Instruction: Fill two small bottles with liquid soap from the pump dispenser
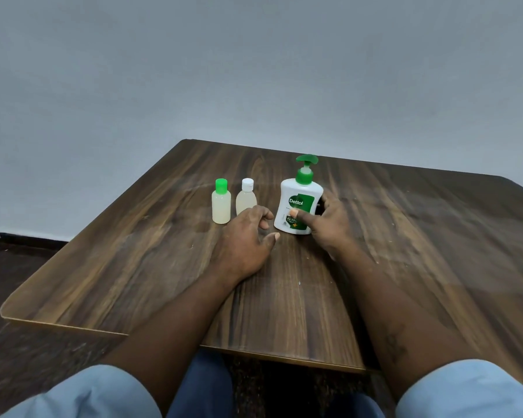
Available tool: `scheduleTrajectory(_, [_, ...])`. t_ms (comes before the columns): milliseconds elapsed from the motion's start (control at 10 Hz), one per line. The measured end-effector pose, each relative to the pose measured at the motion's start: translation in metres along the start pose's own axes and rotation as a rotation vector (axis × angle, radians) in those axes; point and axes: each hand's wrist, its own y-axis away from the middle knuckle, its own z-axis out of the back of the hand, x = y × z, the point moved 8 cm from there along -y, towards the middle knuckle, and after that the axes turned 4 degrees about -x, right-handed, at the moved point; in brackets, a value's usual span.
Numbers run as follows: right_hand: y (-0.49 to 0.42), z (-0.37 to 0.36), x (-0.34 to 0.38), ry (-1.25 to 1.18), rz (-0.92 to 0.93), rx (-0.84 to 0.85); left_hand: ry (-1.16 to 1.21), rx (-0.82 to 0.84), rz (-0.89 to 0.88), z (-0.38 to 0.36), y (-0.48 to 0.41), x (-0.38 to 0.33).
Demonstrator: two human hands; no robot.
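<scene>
A white pump dispenser (298, 203) with a green pump head and green label stands upright on the wooden table (151, 267). My right hand (329, 224) grips its lower body, thumb across the label and fingers behind. Left of it stand two small capped bottles holding pale liquid: one with a green cap (221, 203) and one with a white cap (245, 196). My left hand (245, 239) rests on the table in front of the white-capped bottle, fingers loosely curled, holding nothing and hiding that bottle's base.
The table's far edge meets a plain grey wall. Its left edge drops to a dark floor. My forearms reach in from the near edge, above my blue-trousered lap.
</scene>
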Motion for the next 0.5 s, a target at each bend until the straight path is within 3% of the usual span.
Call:
scheduleTrajectory(400, [0.0044,-0.0090,-0.0055,0.060,0.000,-0.007,0.006,-0.009,0.020,0.0009,0.0006,0.0014])
scheduleTrajectory(500, [0.0071,-0.0054,-0.0049,-0.046,-0.027,-0.003,0.027,-0.045,0.007,0.0034,0.0035,-0.0001])
